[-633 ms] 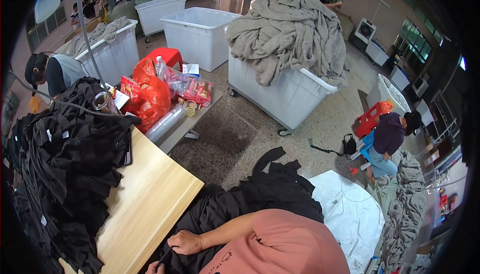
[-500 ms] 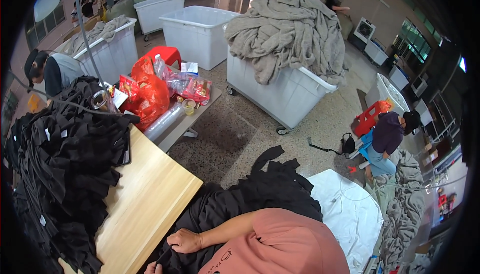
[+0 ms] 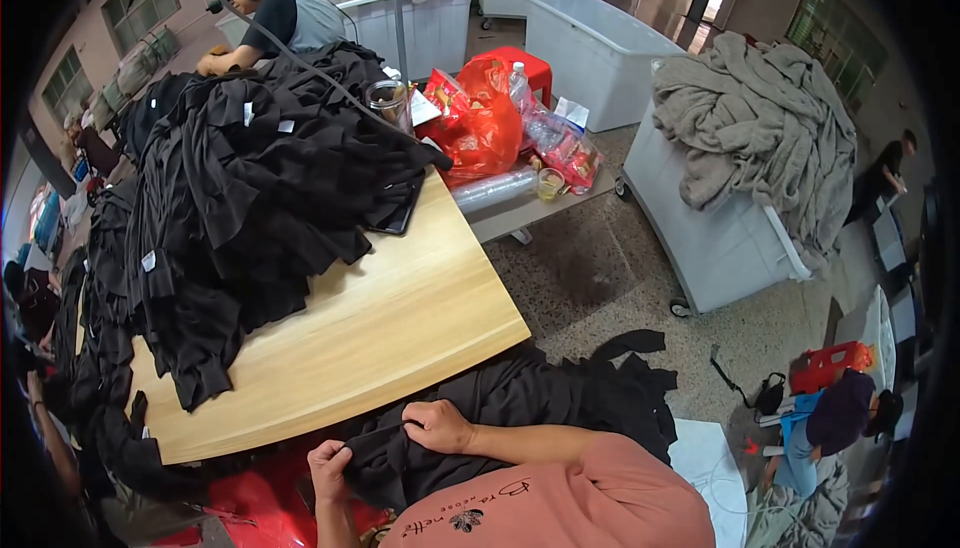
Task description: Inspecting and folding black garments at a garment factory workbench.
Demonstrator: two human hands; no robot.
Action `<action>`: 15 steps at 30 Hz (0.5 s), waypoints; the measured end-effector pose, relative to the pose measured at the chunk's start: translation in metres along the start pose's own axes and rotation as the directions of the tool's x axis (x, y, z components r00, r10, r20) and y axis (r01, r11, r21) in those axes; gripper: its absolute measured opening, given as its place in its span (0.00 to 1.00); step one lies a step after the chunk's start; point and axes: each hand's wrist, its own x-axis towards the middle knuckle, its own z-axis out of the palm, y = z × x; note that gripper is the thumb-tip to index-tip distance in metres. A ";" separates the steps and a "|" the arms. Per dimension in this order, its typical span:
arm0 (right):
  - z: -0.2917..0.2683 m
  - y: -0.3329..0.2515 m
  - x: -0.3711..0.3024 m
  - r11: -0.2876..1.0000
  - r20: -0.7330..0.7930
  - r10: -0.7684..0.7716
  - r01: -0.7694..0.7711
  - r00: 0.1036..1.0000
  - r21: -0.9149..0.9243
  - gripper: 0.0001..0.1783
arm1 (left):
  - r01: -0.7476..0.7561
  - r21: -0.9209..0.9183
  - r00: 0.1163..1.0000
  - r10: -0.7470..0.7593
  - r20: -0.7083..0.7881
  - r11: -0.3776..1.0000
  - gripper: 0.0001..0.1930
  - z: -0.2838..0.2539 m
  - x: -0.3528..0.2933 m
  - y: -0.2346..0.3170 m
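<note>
Hands at work on black cloth; clock directions are taken from the centre of the view. The left hand (image 3: 330,468), at 7 o'clock, pinches an edge of the black cloth (image 3: 382,445); the right hand (image 3: 438,426), at 6, is curled tightly around another part. The cloth lies between them, just beyond the near edge of the tabletop (image 3: 400,313). Whether it joins the black heap (image 3: 550,398) at 5 cannot be told.

Possible faults: an uneven pull could stretch the cloth or slip it from the pinch; a snag could drag the overhanging pile (image 3: 250,183) at 10 off the tabletop; sliding garments could push the device (image 3: 403,210) over the edge.

Counts: hands, two; held cloth, one; pile, one, its garments too tangled to number; device, one; jar (image 3: 388,103) at 11, one; bottle (image 3: 518,85) at 12, one; large tubs (image 3: 690,238) between 12 and 3, four.
</note>
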 end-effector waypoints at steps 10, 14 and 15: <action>0.009 0.010 -0.001 0.951 0.144 -0.162 0.193 0.976 -0.240 0.07 | 0.042 -0.437 0.998 -0.055 -0.018 0.898 0.05 0.038 0.004 -0.003; -0.004 -0.023 0.005 0.690 0.308 -0.617 0.686 0.724 -0.229 0.13 | 0.082 -0.405 0.993 -0.111 -0.050 0.911 0.03 0.032 0.007 -0.008; -0.001 -0.025 0.006 0.639 0.257 -0.700 0.746 0.666 -0.188 0.04 | 0.095 -0.420 0.992 -0.121 -0.037 0.903 0.03 0.032 0.010 -0.010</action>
